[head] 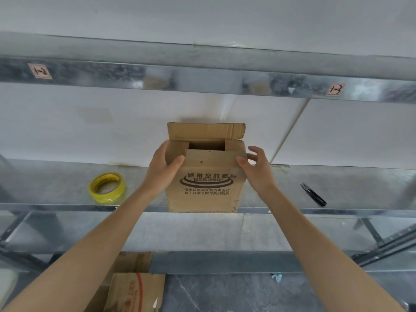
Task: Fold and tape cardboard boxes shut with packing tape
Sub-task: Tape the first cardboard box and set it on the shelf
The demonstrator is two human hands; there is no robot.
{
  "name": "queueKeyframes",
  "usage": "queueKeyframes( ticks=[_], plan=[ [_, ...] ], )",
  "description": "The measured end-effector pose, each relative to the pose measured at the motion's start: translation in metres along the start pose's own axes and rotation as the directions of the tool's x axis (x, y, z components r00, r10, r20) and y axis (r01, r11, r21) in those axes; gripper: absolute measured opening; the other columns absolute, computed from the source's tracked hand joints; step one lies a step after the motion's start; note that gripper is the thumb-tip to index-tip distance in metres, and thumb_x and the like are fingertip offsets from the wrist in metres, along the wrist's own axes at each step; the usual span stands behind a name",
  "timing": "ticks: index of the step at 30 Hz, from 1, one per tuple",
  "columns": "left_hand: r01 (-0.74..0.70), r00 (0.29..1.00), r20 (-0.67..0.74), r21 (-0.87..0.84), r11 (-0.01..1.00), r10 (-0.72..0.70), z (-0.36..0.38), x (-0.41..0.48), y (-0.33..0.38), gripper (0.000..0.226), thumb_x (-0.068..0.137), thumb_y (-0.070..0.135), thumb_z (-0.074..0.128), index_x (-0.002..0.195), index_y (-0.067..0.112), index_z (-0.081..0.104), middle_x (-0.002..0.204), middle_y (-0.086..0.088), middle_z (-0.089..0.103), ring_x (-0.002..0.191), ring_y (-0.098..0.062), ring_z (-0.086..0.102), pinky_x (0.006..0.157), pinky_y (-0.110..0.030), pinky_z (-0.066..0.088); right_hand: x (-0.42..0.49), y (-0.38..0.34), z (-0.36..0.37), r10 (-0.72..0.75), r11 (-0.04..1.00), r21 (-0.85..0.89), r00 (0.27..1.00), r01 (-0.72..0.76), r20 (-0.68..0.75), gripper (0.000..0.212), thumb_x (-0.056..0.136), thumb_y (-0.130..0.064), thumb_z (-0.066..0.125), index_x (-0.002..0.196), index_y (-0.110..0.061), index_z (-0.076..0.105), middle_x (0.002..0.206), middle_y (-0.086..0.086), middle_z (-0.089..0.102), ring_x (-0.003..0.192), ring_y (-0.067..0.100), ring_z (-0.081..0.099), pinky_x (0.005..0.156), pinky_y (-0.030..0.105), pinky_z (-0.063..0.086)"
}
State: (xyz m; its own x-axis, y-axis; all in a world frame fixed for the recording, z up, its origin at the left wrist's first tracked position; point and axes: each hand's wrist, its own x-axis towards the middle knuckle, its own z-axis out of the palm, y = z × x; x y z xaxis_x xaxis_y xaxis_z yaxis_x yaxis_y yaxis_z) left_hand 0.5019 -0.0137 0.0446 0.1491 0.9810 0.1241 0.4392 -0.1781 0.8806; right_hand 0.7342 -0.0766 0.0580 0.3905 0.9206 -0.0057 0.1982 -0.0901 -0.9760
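The folding step is in hand: the small brown printed cardboard box [206, 183] stands at the front edge of a grey galvanised metal shelf [56, 183], its side flaps and near flap [209, 158] turned in, its far flap [206, 131] upright, a dark gap showing between them. The left hand [163, 170] grips the box's top left corner, thumb laid on the near flap; the right hand [256, 170] touches the top right corner with its thumb, fingers spread and holding nothing. Next, I judge, the far flap must come down to meet the near one, then be held while tape is fetched. The yellow roll of packing tape [105, 188] lies to the left, small black snips [313, 194] well to the right. Behind is a white wall [112, 122], above a second metal shelf beam [202, 79]
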Motion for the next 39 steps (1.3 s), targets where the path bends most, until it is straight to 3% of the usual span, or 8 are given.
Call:
queueKeyframes(
  ticks=[5, 13, 19, 22, 26, 31, 34, 39],
  plan=[
    [-0.148, 0.989, 0.047, 0.198, 0.969, 0.142, -0.005, 0.012, 0.017, 0.093, 0.089, 0.018, 0.064, 0.152, 0.026, -0.004, 0.16, 0.008, -0.001, 0.146, -0.013, 0.004, 0.117, -0.031, 0.01, 0.007, -0.008, -0.008, -0.002, 0.99, -0.14, 0.997, 0.014, 0.081, 0.066, 0.096, -0.02, 0.053, 0.151, -0.026, 0.016, 0.119, -0.001, 0.047, 0.098, 0.016, 0.055, 0.063, 0.015, 0.043],
    [-0.232, 0.973, 0.103, 0.461, 0.857, 0.207, -0.005, 0.022, 0.03, 0.094, 0.081, 0.034, 0.068, 0.151, 0.03, 0.006, 0.157, 0.005, 0.005, 0.145, -0.019, 0.005, 0.118, -0.042, 0.014, 0.009, -0.003, -0.02, -0.072, 0.95, -0.29, 0.983, 0.119, 0.168, 0.072, 0.098, -0.017, 0.048, 0.152, -0.031, 0.003, 0.152, 0.01, 0.027, 0.132, 0.029, 0.042, 0.102, 0.05, 0.044],
    [-0.348, 0.937, 0.239, 0.656, 0.67, 0.253, -0.008, 0.026, 0.035, 0.066, 0.089, 0.037, 0.056, 0.147, 0.024, 0.028, 0.15, 0.0, 0.026, 0.143, -0.018, 0.015, 0.116, -0.05, 0.004, 0.01, -0.001, -0.021, -0.129, 0.93, -0.318, 0.975, 0.183, 0.183, 0.067, 0.098, -0.016, 0.045, 0.152, -0.03, 0.008, 0.153, 0.006, 0.028, 0.134, 0.026, 0.038, 0.107, 0.046, 0.039],
    [-0.35, 0.935, 0.247, 0.54, 0.765, 0.253, -0.005, 0.018, 0.024, 0.044, 0.096, 0.03, 0.046, 0.14, 0.023, 0.046, 0.142, 0.003, 0.038, 0.134, -0.015, 0.033, 0.115, -0.04, 0.02, 0.011, 0.001, -0.019, -0.168, 0.889, -0.397, 0.969, 0.229, 0.182, 0.049, 0.099, -0.018, 0.043, 0.146, -0.027, 0.032, 0.143, 0.001, 0.041, 0.128, 0.019, 0.043, 0.102, 0.033, 0.039],
    [-0.179, 0.973, 0.2, 0.355, 0.918, 0.112, 0.002, 0.014, 0.015, 0.04, 0.1, 0.031, 0.041, 0.14, 0.025, 0.047, 0.156, 0.004, 0.02, 0.145, -0.016, 0.011, 0.118, -0.038, 0.014, 0.011, 0.006, -0.015, -0.2, 0.852, -0.457, 0.965, 0.256, 0.167, 0.037, 0.1, -0.02, 0.04, 0.136, -0.02, 0.049, 0.131, 0.001, 0.049, 0.112, 0.014, 0.049, 0.077, 0.008, 0.036],
    [-0.129, 0.977, 0.202, 0.312, 0.941, 0.067, 0.006, 0.011, 0.016, 0.04, 0.102, 0.031, 0.035, 0.141, 0.027, 0.044, 0.16, 0.004, 0.01, 0.146, -0.012, 0.008, 0.114, -0.028, 0.013, 0.012, -0.009, -0.011, -0.148, 0.563, -0.785, 0.966, 0.259, 0.213, 0.043, 0.101, -0.022, 0.031, 0.144, -0.022, 0.036, 0.159, 0.002, 0.012, 0.147, 0.024, 0.007, 0.117, 0.052, 0.008],
    [-0.127, 0.98, 0.183, 0.284, 0.95, 0.076, 0.006, 0.013, 0.015, 0.039, 0.102, 0.028, 0.037, 0.139, 0.024, 0.047, 0.159, 0.001, 0.013, 0.146, -0.014, 0.012, 0.113, -0.025, 0.015, 0.015, -0.028, 0.007, -0.175, 0.395, -0.824, 0.914, 0.406, 0.366, 0.043, 0.099, -0.016, 0.032, 0.142, -0.02, 0.036, 0.16, 0.002, 0.01, 0.148, 0.024, 0.0, 0.117, 0.053, -0.003],
    [-0.105, 0.981, 0.188, 0.279, 0.955, 0.052, 0.007, 0.015, 0.016, 0.039, 0.102, 0.028, 0.038, 0.14, 0.024, 0.046, 0.159, 0.001, 0.013, 0.142, -0.015, 0.021, 0.099, -0.016, 0.021, 0.017, -0.042, 0.061, -0.133, 0.428, -0.722, 0.828, 0.544, 0.545, 0.043, 0.103, -0.036, 0.027, 0.141, -0.02, 0.038, 0.157, 0.001, 0.022, 0.146, 0.019, 0.012, 0.116, 0.046, 0.007]
  ],
)
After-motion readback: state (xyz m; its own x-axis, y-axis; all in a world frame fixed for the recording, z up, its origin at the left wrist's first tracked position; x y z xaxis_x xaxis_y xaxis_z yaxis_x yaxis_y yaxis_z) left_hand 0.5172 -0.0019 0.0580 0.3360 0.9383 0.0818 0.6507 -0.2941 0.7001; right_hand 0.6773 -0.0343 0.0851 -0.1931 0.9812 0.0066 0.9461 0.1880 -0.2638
